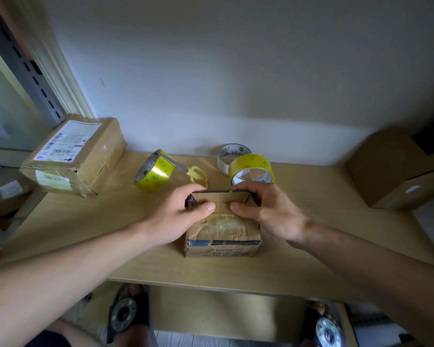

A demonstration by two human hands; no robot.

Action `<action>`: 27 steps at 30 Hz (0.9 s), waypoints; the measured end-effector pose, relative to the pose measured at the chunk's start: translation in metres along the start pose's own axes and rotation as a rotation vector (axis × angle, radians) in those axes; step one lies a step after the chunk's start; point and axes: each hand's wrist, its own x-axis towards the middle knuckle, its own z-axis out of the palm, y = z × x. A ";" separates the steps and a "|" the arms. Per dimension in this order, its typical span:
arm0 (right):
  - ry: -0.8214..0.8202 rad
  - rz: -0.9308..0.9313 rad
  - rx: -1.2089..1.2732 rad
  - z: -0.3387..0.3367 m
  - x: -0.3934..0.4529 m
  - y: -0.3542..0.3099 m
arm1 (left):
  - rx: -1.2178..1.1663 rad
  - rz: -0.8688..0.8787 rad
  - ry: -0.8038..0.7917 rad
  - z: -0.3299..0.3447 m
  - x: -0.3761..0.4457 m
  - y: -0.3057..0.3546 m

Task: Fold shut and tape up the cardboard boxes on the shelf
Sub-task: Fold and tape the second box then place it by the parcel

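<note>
Head view: small creased brown cardboard box (222, 226) sits mid-front on the pale wooden shelf (85, 221), between both hands. Left hand (183, 216) grips its left top edge, thumb pressing the flap, fingers curled over the far rim. Right hand (266, 211) grips the right side likewise. Box top crumpled, glossy old tape, dark band along the front edge, printed text below.
</note>
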 end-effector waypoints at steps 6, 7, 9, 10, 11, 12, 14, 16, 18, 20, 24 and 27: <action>0.110 -0.044 -0.174 0.005 0.001 -0.001 | 0.209 0.079 0.108 0.002 0.002 0.011; 0.123 -0.066 -0.229 0.005 0.000 -0.002 | 0.267 0.114 0.127 0.000 0.001 0.012; 0.143 -0.116 -0.327 0.003 -0.004 -0.005 | 0.364 0.197 0.144 -0.002 -0.002 0.014; 0.155 -0.146 -0.373 0.002 -0.007 -0.007 | 0.389 0.242 0.149 -0.003 -0.004 0.015; 0.170 -0.177 -0.410 0.001 -0.008 -0.008 | 0.401 0.285 0.155 -0.003 -0.005 0.018; 0.181 -0.203 -0.436 0.001 -0.009 -0.010 | 0.403 0.317 0.163 -0.003 -0.005 0.021; 0.182 -0.250 -0.462 0.001 -0.010 -0.012 | 0.390 0.340 0.176 -0.008 -0.004 0.026; 0.170 -0.284 -0.466 0.000 -0.010 -0.015 | 0.375 0.331 0.176 -0.014 -0.003 0.029; 0.177 -0.310 -0.465 -0.002 -0.010 -0.020 | 0.343 0.325 0.177 -0.020 0.000 0.031; 0.196 -0.339 -0.467 -0.005 -0.009 -0.024 | 0.314 0.331 0.182 -0.025 0.001 0.034; 0.215 -0.360 -0.431 -0.012 -0.005 -0.030 | 0.289 0.359 0.197 -0.033 0.001 0.039; 0.219 -0.353 -0.405 -0.018 -0.002 -0.032 | 0.246 0.375 0.209 -0.041 0.002 0.045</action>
